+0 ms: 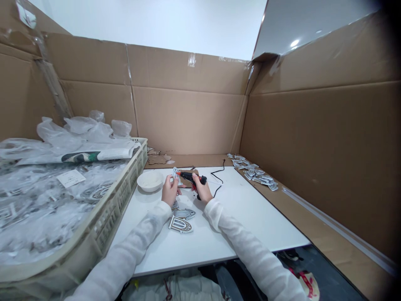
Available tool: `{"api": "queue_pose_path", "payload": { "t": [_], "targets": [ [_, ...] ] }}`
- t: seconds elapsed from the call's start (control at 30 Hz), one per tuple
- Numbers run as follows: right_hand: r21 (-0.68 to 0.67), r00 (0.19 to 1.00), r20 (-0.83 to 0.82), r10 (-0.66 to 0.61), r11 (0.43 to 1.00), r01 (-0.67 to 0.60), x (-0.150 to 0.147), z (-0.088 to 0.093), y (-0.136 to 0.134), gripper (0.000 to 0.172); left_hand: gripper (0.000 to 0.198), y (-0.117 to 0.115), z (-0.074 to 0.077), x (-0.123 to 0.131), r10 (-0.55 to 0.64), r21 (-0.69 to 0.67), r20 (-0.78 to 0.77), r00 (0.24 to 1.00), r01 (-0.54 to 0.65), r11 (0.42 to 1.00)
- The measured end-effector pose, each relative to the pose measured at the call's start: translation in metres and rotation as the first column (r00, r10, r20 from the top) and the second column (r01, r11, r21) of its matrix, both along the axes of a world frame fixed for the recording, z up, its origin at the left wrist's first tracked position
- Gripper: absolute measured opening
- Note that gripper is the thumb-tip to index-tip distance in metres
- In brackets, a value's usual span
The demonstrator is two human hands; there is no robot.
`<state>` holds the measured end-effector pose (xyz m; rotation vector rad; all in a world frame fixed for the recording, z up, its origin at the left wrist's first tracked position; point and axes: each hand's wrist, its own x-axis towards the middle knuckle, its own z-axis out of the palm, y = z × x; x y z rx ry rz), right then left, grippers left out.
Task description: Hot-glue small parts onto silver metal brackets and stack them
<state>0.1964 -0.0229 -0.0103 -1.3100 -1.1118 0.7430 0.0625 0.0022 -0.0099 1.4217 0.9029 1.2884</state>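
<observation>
Right hand wraps the glue gun, nozzle at the piece pinched in the left hand, just above the counter. Looks like gluing; next calls for a steady tip and a gentle squeeze.

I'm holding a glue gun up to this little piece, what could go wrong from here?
Burn: the glue gun nozzle points at the small flat piece pinched in the left hand, so that hand could touch hot glue.
Snag: the black cord lies loose on the white table beside the right hand; catching it might jerk the gun.
Drips: flat pieces under the wrists could catch stray glue.
</observation>
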Motion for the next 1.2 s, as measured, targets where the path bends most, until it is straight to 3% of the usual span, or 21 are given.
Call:
{"api": "queue_pose_path", "payload": {
  "t": [0.3, 0.4, 0.53, 0.67, 0.8, 0.93, 1.0, 1.1, 1.2],
  "targets": [
    [0.011, 1.0, 0.004, -0.007, 1.0, 0.007, -0.001, 0.001, -0.001, 0.052, 0.027, 0.0, -0.002, 0.0, 0.01, 0.007, -0.027, 1.0, -0.01, 1.0],
    [0.052, 0.999, 0.034, -0.023, 0.998, 0.021, 0.0, 0.005, -0.004, 0.051, 0.023, 0.0, -0.002, 0.0, 0.072, 0.053, -0.059, 0.996, -0.069, 0.996],
    [0.096, 0.986, 0.035, -0.165, 0.982, 0.161, 0.007, 0.013, -0.004, 0.044, 0.017, 0.001, 0.004, -0.006, 0.239, 0.15, -0.023, 0.971, -0.233, 0.961],
    [0.068, 0.961, -0.057, -0.271, 0.959, 0.275, 0.016, 0.017, -0.001, 0.048, 0.016, 0.002, 0.01, -0.013, 0.248, 0.215, -0.109, 0.962, -0.221, 0.951],
    [0.079, 0.962, -0.101, -0.252, 0.962, 0.26, 0.016, 0.016, 0.002, 0.048, 0.022, 0.006, 0.01, -0.015, 0.262, 0.26, -0.204, 0.943, -0.205, 0.943],
    [0.104, 0.976, -0.128, -0.178, 0.976, 0.192, 0.009, 0.012, 0.001, 0.049, 0.027, 0.011, 0.008, -0.013, 0.308, 0.293, -0.14, 0.941, -0.257, 0.921],
    [0.111, 0.987, -0.114, -0.112, 0.986, 0.125, 0.005, 0.01, -0.001, 0.05, 0.026, 0.012, 0.006, -0.012, 0.253, 0.251, -0.041, 0.967, -0.235, 0.939],
    [0.106, 0.998, -0.049, -0.046, 0.993, 0.051, 0.0, 0.007, -0.005, 0.05, 0.029, 0.012, 0.006, -0.01, 0.119, 0.084, 0.102, 0.988, -0.128, 0.988],
    [0.114, 0.999, 0.039, 0.008, 0.993, -0.012, -0.002, 0.006, -0.008, 0.051, 0.032, 0.01, 0.007, -0.008, 0.071, -0.037, 0.153, 0.986, -0.066, 0.997]
  ]
}}
